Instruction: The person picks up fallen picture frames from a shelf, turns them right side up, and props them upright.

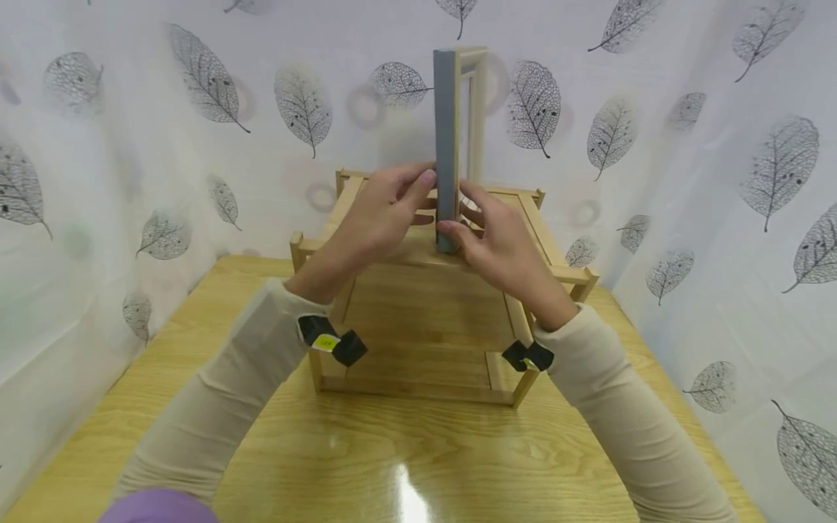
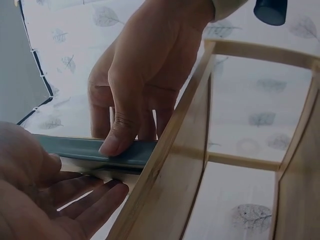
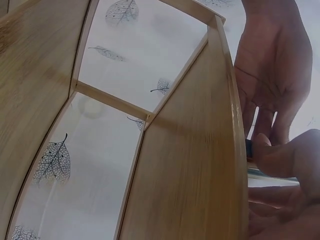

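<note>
A picture frame with a blue-grey edge and cream inner border stands upright, edge-on, on top of a light wooden rack. My right hand holds its lower part, thumb on the blue-grey edge and fingers along the right side. On the opposite side, my left hand touches the frame with thumb and fingertips, its fingers fairly straight. In the left wrist view, the right thumb presses the frame's edge, with the left fingers spread beneath. The right wrist view shows little of the frame, mostly hidden by hands and rack.
The rack has a lower shelf and corner posts that rise above its top. It stands on a wood-grain table. A white curtain printed with grey leaves closes in the back and sides.
</note>
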Motion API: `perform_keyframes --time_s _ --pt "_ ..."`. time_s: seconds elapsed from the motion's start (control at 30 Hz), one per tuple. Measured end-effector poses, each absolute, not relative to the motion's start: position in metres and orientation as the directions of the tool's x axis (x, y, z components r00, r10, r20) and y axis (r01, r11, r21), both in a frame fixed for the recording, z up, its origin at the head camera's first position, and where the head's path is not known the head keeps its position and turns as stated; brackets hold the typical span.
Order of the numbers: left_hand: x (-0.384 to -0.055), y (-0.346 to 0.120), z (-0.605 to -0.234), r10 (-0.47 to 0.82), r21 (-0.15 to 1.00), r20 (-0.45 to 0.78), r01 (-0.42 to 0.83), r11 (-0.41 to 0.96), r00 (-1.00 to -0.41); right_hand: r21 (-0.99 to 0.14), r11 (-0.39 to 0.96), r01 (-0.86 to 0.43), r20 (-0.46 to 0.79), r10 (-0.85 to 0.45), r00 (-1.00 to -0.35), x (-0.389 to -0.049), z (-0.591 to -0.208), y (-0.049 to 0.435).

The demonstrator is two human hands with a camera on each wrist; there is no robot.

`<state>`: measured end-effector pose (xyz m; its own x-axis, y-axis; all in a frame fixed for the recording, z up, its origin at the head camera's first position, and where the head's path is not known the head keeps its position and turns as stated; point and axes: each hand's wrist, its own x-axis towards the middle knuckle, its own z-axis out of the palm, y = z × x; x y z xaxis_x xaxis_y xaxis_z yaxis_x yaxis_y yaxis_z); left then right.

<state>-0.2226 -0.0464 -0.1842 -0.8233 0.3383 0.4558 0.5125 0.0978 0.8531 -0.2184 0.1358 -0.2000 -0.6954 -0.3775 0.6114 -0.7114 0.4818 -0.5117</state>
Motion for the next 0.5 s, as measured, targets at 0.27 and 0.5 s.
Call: perform_keyframes --time_s 0.27,0.5 --pt "-0.2257 -0.0430 -0.1849 0.346 0.832 0.468 0.537 0.136 -0.813 -0.614 0.384 -0.690 0.558 -0.408 -0.723 -0.2202 -0.1983 0.1399" --pt "-0.2280 -0.0405 -0.1865 0.365 0.818 0.459 0.545 0.181 -0.810 -0.607 0.413 -0.679 0.541 -0.411 -0.734 -0.2219 -0.1977 0.1427"
